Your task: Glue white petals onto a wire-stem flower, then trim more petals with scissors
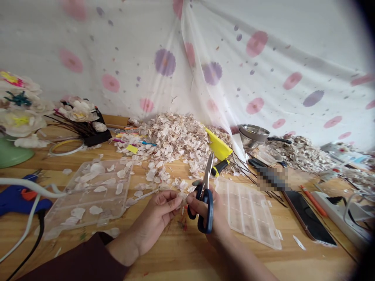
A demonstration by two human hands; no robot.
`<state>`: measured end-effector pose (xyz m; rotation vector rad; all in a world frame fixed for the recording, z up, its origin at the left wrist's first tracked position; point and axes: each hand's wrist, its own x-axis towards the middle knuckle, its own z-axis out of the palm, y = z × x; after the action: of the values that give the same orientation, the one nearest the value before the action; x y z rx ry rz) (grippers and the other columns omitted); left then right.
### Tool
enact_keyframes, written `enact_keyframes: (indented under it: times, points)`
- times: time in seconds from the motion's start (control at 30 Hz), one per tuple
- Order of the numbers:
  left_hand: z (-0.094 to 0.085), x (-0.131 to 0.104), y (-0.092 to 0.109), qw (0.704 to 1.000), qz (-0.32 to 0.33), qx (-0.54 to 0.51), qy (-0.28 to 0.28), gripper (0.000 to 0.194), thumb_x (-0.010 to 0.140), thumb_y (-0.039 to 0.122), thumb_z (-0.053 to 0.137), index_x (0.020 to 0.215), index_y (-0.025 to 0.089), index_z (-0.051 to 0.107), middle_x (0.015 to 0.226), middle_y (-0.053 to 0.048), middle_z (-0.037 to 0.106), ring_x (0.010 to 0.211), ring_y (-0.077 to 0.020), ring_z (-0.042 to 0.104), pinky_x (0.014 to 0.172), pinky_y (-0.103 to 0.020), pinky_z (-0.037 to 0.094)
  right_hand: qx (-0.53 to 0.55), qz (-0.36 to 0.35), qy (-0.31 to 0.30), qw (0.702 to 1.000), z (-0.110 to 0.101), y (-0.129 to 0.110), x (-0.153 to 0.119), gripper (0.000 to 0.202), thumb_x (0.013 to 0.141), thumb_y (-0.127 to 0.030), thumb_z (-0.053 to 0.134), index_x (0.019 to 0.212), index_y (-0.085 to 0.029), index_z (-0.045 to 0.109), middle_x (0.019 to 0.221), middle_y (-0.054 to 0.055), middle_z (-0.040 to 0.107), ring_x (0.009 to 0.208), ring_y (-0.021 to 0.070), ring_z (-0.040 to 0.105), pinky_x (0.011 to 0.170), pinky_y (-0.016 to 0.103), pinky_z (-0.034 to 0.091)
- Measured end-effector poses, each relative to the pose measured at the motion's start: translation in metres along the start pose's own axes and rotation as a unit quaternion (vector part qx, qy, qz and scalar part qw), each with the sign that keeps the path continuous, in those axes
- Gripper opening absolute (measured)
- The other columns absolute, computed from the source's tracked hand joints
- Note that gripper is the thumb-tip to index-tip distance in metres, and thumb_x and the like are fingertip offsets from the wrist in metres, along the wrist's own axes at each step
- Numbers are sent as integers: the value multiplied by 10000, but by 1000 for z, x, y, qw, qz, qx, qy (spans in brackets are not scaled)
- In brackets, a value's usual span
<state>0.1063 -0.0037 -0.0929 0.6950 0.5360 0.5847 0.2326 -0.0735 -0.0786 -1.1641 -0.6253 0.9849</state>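
My left hand (156, 218) is closed, thumb and forefinger pinching a small pale petal-like piece (182, 199). Against the other side of that piece press the fingertips of my right hand (218, 214). Blue-handled scissors (209, 207) also rest in my right hand, their blades pointing up and away from the piece. Under my hands, small red and green scraps (182, 224) lie on the wooden table (181, 257). Just beyond rises a large heap of dry whitish petals (172, 134), with loose ones spilling towards my fingers.
Left: a clear plastic case (117, 207) with petals, a blue glue gun (20, 195), handmade flowers (80, 111). Right: a clear divided tray (249, 214), a phone (309, 218), a power strip (340, 218), dark thin stems (243, 166). Behind: a yellow-black handle (220, 168), a metal pan (253, 134).
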Motion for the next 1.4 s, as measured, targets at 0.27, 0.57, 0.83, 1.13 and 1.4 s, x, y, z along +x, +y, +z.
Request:
enact_keyframes:
  times: [0.27,0.57,0.83,1.13,1.4]
  points:
    - [-1,2,4,996,30,-65,52,173,624,140,848,711,165,701,678,32,638,620,-73,578,636,-168,490,-121,-16,-7,993,1,0,1,335,688,-311,719,915,-199,499,562,-80,550,437,72,421,419,181,347]
    - [0,3,19,987,98,-95,85,347,611,124,857,889,186,658,718,34,645,631,-83,605,622,-174,522,-406,-92,-87,905,-6,12,-11,232,758,-328,693,798,-202,502,593,-64,457,527,103,395,490,228,253]
    - [0,1,22,982,143,-87,92,474,684,131,801,1105,244,614,752,43,635,677,-87,620,618,-164,510,-436,-96,-147,883,-2,6,-16,234,785,-391,619,857,-228,467,593,-66,475,500,126,393,488,248,242]
    - [-1,4,22,973,171,-95,118,388,636,140,832,985,211,679,894,6,675,798,-109,633,724,-199,538,-605,-89,-125,781,9,3,-18,294,778,-351,589,1003,-178,511,727,62,650,641,239,576,575,284,325]
    - [-3,3,19,977,162,-87,108,312,648,150,821,918,199,673,849,8,687,770,-106,619,685,-184,518,-620,-89,-131,768,9,6,-17,309,810,-348,579,1051,-168,510,808,97,685,734,270,618,644,307,382]
